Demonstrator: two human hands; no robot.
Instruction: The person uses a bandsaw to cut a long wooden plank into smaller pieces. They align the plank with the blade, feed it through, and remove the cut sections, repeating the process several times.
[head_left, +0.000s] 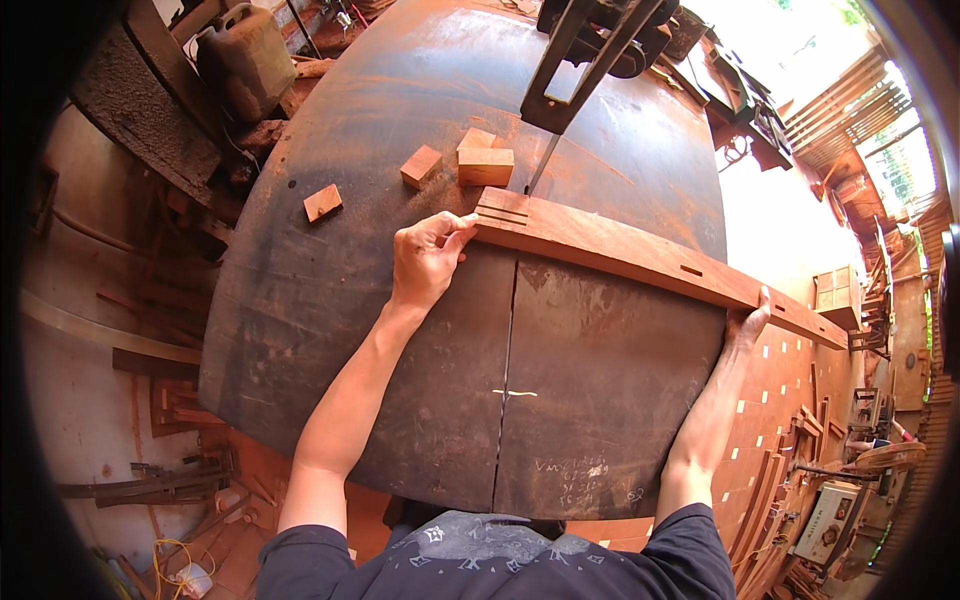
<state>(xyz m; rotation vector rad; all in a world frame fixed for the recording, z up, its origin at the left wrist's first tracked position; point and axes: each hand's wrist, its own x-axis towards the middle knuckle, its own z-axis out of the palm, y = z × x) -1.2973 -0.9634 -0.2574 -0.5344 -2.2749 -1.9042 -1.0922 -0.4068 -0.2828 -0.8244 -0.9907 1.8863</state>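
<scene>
A long reddish wooden beam (620, 246) lies slantwise across the dark metal saw table (420, 400). Two narrow parallel slits run along its left end, and short slots are cut further right. My left hand (428, 258) pinches that left end between thumb and fingers. Toward the other end, my right hand (748, 318) grips the beam from the near side, thumb up on its edge; its other fingers are mostly hidden underneath. A thin bandsaw blade (542, 163) comes down from the dark blade guide (575, 60) and meets the beam's far edge near the slit end.
Beyond my left hand lie small wooden offcuts: one block (323, 203) apart, another (422, 166) nearer the blade, and a stacked pair (486, 166). A dirty plastic jug (245, 60) stands at the far left. The beam overhangs the table's right edge, above a floor with wood strips (765, 500).
</scene>
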